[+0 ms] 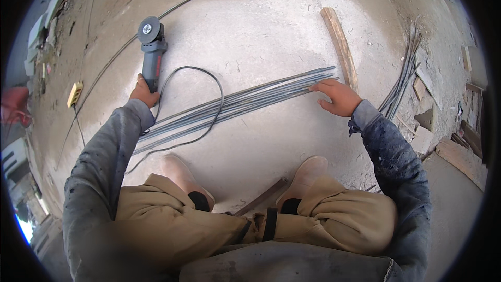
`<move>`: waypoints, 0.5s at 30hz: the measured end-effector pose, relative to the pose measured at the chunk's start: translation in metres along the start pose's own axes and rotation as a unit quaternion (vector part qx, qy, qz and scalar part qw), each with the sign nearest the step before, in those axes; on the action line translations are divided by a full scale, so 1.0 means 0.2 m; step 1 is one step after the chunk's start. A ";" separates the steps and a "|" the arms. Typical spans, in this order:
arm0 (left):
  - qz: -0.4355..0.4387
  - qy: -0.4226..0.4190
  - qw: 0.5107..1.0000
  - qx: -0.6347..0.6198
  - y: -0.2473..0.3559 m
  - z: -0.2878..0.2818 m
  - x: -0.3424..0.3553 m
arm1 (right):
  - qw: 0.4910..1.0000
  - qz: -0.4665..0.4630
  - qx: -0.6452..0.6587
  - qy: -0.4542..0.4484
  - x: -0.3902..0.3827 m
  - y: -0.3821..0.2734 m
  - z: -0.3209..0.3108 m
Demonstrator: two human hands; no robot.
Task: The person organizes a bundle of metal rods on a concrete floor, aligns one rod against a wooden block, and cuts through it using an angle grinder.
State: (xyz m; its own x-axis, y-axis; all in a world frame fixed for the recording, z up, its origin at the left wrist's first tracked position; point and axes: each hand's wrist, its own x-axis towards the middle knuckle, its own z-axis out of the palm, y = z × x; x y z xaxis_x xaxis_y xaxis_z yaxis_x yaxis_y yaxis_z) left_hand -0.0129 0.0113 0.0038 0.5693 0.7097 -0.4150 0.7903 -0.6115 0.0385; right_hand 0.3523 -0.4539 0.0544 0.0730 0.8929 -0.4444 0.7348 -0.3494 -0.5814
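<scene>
My left hand (143, 93) is wrapped round the back end of a dark grey angle grinder (152, 58), which lies on the ground with its round disc (148, 30) pointing away from me. To the right of it, a bundle of thin steel rods (245, 96) runs slantwise across the floor in front of my feet. My right hand (340, 97) is at the far right end of these rods, fingers stretched out over the tips and thumb apart. Whether the fingertips press on the rods, I cannot tell. A dark cord (223, 95) loops from near the grinder across the bundle.
A wooden strip (340, 47) lies past the rod ends. Farther right is another bundle of rods (404, 75) beside scrap wood (462, 162). At left are a yellow socket block (74, 94) and a long dark cable (112, 57). A brown bar (261, 196) lies between my shoes.
</scene>
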 end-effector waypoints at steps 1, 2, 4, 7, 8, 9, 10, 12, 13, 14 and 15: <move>-0.007 -0.018 1.000 -0.010 0.03 -0.03 -0.02 | 0.998 -0.058 -0.028 -0.007 0.03 -0.02 -0.02; -0.007 -0.008 1.000 0.008 0.05 -0.03 -0.04 | 0.994 -0.077 -0.077 -0.014 0.08 -0.04 -0.07; 0.000 0.008 1.000 0.020 0.12 -0.06 -0.10 | 0.989 -0.012 -0.138 -0.055 0.22 -0.14 -0.24; 0.121 0.134 0.977 0.118 0.37 -0.14 -0.24 | 0.972 0.009 -0.215 -0.096 0.43 -0.24 -0.38; 0.215 0.137 0.960 0.117 0.37 -0.13 -0.25 | 0.965 -0.003 -0.239 -0.108 0.48 -0.30 -0.39; 0.297 0.107 0.942 0.118 0.41 -0.15 -0.28 | 0.965 -0.002 -0.232 -0.124 0.54 -0.37 -0.40; 0.339 0.055 0.933 0.102 0.47 -0.14 -0.29 | 0.964 0.000 -0.226 -0.140 0.58 -0.45 -0.39; 0.365 0.003 0.930 0.047 0.57 -0.11 -0.36 | 0.970 -0.066 -0.209 -0.109 0.66 -0.53 -0.32; 0.352 -0.041 0.935 0.013 0.61 -0.09 -0.39 | 0.978 -0.124 -0.162 -0.049 0.68 -0.52 -0.25; 0.337 -0.090 0.937 -0.001 0.62 -0.06 -0.42 | 0.981 -0.135 -0.138 -0.019 0.71 -0.55 -0.16; 0.355 -0.113 0.928 -0.011 0.63 -0.04 -0.45 | 0.984 -0.140 -0.110 0.011 0.69 -0.57 -0.09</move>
State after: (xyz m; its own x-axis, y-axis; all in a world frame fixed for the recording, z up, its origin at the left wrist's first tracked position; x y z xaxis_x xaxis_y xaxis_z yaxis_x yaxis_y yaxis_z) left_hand 0.0386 -0.1264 0.0536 0.8879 0.0385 -0.4585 0.2408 -0.8879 0.3919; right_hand 0.2907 -0.2855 0.0730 -0.1399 0.9520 -0.2723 0.8558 -0.0221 -0.5168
